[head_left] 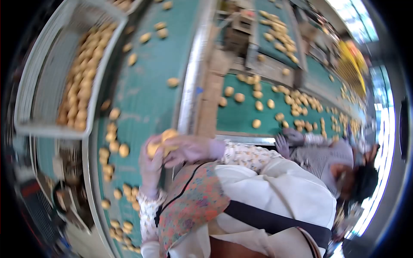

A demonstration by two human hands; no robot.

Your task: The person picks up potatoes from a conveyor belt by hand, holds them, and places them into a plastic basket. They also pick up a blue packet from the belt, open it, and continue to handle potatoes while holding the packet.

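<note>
My left hand (150, 165), in a pale thin glove, is closed round a yellowish potato (153, 149). My right hand (185, 151), gloved alike, reaches in from the right and meets the left one, with its fingers closed against the potatoes. Another potato (169, 134) shows at the top between the two hands. Some fingers and the undersides of the potatoes are hidden. Both hands are over the near edge of a green conveyor belt (146, 99), where several loose potatoes (114, 146) lie.
A grey crate (26, 99) partly filled with potatoes stands beyond the belt. A metal rail (193, 81) edges it. A second green belt (241, 116) carries many potatoes, and a co-worker's gloved hands (284, 144) rest at its edge. A yellow basket (350, 73) stands farther off.
</note>
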